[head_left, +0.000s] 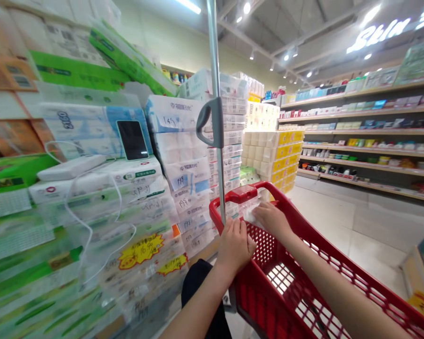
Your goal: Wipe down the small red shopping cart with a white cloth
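Note:
A red mesh shopping cart [304, 263] stands in front of me in a shop aisle. A metal pole [215, 70] with a grey handle [209, 122] rises from the cart's left rim. My left hand [235, 246] is closed at the foot of this pole, on the rim. My right hand [271, 219] reaches over the cart's front end, fingers bent onto a clear plastic-wrapped pack [249, 212] just below the red front handle [245, 193]. How firmly it grips the pack is hard to make out.
Stacks of wrapped tissue packs [183, 174] crowd the left side. On them lie a dark-screened phone [132, 140] and a white power bank [72, 167] with a white cable. Shelves of goods [367, 136] line the right, and more yellow-labelled packs [273, 155] stand ahead. Pale floor [353, 226] runs between.

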### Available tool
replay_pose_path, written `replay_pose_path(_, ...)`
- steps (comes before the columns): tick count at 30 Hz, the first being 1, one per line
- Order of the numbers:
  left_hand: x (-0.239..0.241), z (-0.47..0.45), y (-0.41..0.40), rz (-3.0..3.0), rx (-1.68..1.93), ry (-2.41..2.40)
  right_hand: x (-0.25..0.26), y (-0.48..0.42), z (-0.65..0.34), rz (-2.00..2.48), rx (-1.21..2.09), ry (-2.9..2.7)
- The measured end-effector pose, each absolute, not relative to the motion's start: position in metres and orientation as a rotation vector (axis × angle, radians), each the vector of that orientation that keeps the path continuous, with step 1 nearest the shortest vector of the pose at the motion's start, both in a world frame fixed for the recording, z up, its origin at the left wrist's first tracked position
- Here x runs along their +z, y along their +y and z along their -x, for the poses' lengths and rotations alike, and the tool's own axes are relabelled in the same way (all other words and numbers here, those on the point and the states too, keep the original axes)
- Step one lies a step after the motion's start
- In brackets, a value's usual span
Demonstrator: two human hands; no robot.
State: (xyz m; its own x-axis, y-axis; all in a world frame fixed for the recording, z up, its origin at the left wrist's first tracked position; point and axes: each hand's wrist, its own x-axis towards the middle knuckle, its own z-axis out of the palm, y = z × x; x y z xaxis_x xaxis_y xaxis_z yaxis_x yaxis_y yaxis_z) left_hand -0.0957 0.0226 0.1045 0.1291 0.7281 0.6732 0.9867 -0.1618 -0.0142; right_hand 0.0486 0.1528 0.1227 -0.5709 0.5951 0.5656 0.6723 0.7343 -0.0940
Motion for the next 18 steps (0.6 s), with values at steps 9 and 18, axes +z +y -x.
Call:
replay_pose_path(9,0.102,0.098,0.022,1.965,-0.737,-1.644,0.122,0.187,-0.069,0.963,-0.222,-2.323)
replay_pose_path(18,0.103,0.090,0.024,1.950,-0.760,-1.637,0.122,0.145,-0.047,0.966,-0.208,-2.321)
